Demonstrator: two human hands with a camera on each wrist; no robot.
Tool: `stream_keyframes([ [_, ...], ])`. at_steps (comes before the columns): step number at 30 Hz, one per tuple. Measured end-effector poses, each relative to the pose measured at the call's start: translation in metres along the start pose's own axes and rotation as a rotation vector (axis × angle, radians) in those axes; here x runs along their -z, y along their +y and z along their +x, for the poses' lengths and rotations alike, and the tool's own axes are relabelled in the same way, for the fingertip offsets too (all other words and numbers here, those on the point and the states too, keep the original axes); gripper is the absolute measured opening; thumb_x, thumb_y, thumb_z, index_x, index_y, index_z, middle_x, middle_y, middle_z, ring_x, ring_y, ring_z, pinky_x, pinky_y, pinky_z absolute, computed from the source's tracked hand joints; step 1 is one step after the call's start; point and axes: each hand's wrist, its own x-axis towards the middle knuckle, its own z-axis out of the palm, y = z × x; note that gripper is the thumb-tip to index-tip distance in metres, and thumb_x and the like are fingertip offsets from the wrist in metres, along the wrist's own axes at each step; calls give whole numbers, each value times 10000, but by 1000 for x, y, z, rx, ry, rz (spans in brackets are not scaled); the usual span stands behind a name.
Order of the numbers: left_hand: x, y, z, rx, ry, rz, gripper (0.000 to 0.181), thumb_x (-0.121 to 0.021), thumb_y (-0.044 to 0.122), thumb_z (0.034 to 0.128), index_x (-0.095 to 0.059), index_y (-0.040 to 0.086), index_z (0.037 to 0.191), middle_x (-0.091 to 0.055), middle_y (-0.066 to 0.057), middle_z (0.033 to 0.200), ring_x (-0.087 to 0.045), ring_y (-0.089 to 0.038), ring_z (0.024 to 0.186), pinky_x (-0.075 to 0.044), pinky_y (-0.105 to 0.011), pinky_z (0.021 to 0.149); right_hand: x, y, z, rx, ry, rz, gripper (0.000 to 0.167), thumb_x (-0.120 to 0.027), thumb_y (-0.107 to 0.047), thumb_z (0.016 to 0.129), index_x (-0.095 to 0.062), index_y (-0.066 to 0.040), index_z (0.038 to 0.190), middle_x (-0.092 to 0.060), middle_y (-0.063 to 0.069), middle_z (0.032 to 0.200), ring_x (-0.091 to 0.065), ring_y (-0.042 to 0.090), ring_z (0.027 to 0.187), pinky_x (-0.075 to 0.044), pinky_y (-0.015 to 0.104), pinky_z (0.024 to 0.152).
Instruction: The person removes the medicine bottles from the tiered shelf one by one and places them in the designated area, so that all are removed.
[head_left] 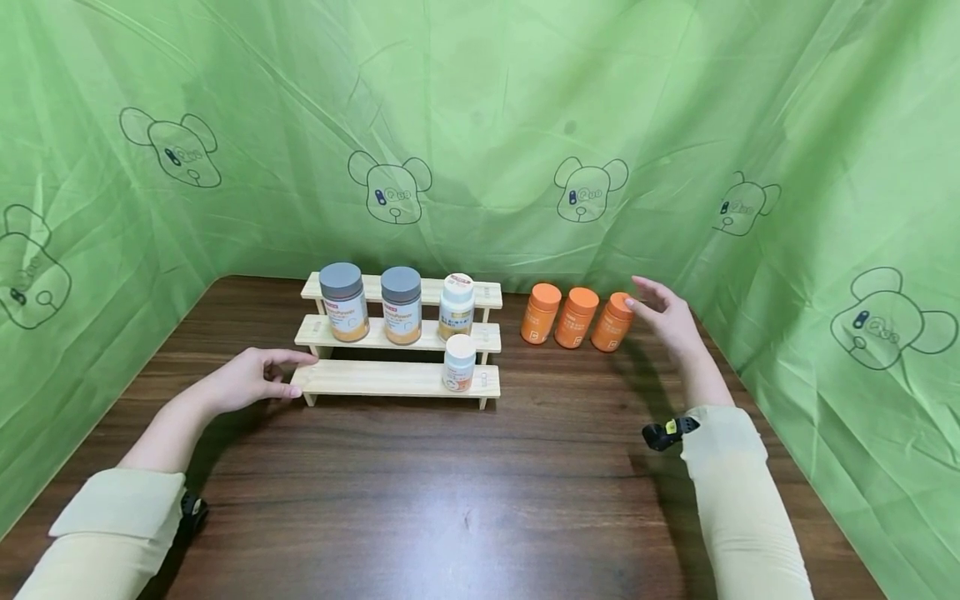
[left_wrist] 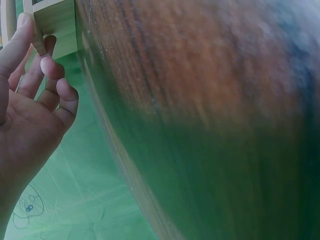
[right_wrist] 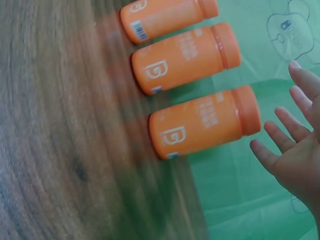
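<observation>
"What's happening on your left?"

"My left hand (head_left: 251, 381) pinches the end of the wooden shelf (head_left: 375, 379), thumb in front of the lowest step, forefinger behind it. A small white bottle (head_left: 459, 367) stands at that step's far end, well apart from those fingers."

"And higher up?"

"On the middle step, beyond and right of my left fingers, stand a grey-lidded jar (head_left: 345, 310), a second grey-lidded jar (head_left: 402, 312) and a gold-labelled bottle (head_left: 456, 310)."

"Your right?"

"My right hand (head_left: 669, 323) has its fingers spread apart. The nearest orange bottle (right_wrist: 202, 122) stands upright on the table (head_left: 465, 475), its cap just beside those fingertips; I can't tell whether my thumb touches it. Farther left from my fingers come the middle orange bottle (head_left: 577, 320) and the last orange bottle (head_left: 541, 315), both upright."
</observation>
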Motion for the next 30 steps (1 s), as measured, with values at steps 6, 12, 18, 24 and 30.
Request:
stream_keyframes([
  [6,0,2,-1,-18,9,-10,513,-759,288,786,-610,139,1253,-468,15,634,-437,-88,584,-387,-263,529,-1,-5,1,38,23,-13,596,-645,-363,888,-435,-197,1420,-411,100,1451,-383,249,1320,-332,428,1044],
  [12,0,2,-1,-14,1,-30,530,-761,285,782,-602,129,1263,-470,7,634,-431,-82,582,-382,-259,527,-6,-24,-4,84,29,18,556,-648,-347,889,-471,-202,1396,-422,106,1447,-378,264,1336,-316,461,1064],
  [18,0,1,1,-2,0,-19,535,-759,250,787,-591,105,1274,-470,-1,636,-426,-90,580,-378,-255,526,-13,-42,-8,140,33,43,556,-661,-331,882,-483,-179,1387,-425,102,1446,-378,206,1340,-308,430,1081],
  [24,0,0,1,-19,5,-10,515,-758,301,785,-611,147,1254,-471,7,627,-434,-88,576,-384,-259,527,-22,-65,-16,157,13,91,542,-660,-282,889,-480,-173,1389,-436,67,1443,-360,251,1351,-297,436,1087],
  [30,1,1,1,-3,-4,-25,533,-759,296,782,-602,136,1265,-469,3,633,-430,-90,580,-382,-260,530,-33,-98,-32,175,-10,117,532,-657,-230,894,-477,-136,1386,-446,85,1433,-368,256,1346,-306,453,1079],
])
